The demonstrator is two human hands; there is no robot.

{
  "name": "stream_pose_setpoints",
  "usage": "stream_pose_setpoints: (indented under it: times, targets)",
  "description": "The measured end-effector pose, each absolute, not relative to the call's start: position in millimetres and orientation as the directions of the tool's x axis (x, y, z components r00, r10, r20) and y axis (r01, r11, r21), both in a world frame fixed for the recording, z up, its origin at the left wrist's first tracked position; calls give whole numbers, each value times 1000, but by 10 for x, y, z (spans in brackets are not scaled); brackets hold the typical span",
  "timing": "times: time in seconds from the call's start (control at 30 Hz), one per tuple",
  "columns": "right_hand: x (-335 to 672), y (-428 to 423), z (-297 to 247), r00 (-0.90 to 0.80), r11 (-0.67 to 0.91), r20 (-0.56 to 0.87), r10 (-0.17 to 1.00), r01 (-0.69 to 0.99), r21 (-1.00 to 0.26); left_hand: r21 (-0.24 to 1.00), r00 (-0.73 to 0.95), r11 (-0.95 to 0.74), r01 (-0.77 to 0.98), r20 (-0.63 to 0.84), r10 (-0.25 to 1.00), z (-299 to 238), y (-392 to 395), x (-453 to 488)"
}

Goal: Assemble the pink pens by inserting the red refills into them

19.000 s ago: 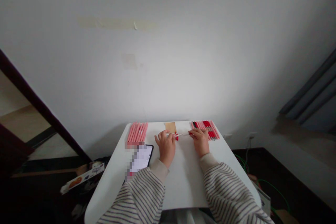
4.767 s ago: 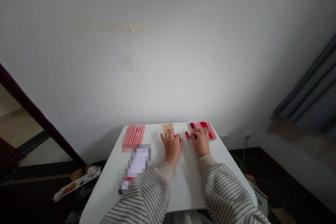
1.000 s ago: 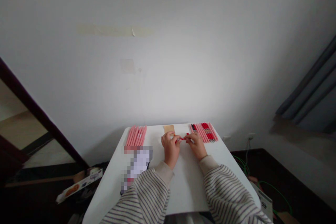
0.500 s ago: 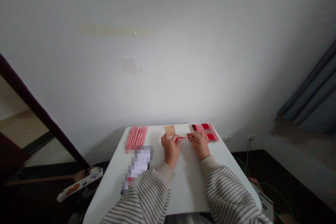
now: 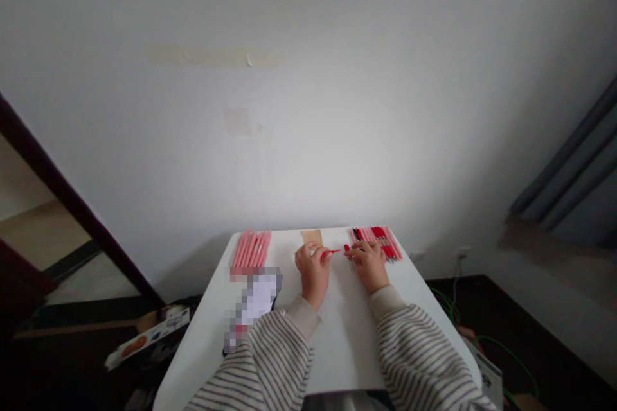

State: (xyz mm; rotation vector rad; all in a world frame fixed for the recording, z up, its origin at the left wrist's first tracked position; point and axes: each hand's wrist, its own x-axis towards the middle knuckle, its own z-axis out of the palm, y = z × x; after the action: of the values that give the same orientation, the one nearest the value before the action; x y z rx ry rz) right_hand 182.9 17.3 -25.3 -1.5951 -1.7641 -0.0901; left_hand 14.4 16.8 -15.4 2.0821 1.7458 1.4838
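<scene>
My left hand (image 5: 313,268) is closed in a pinch on a thin red pen refill (image 5: 333,251) that points right. My right hand (image 5: 370,264) is closed a short gap to the right, with a small red pen part (image 5: 347,248) at its fingertips. Both hands rest on the white table (image 5: 337,334) near its far edge. Just behind my right hand lies a row of red and pink pens (image 5: 378,240). A bundle of pink pen barrels (image 5: 251,248) lies at the far left of the table.
A small brown card (image 5: 312,236) lies at the far edge between the two pen groups. A phone (image 5: 253,305) with a blurred screen lies left of my left sleeve. A white wall stands right behind the table. Boxes and cables lie on the dark floor at both sides.
My hands have drawn slightly apart, so the red refill in my left hand now shows free between them. A second ago they were joined on the red pen.
</scene>
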Motion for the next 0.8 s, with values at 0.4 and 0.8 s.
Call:
stream_pose_setpoints:
  times: [0.4, 0.8]
  targets:
    - [1820, 167, -287, -55, 310, 591, 805, 888, -340, 571, -108, -357, 739, 624, 774, -137, 160, 148]
    - [1802, 211, -286, -66, 379, 625, 778, 842, -383, 578, -128, -354, 735, 632, 765, -175, 198, 129]
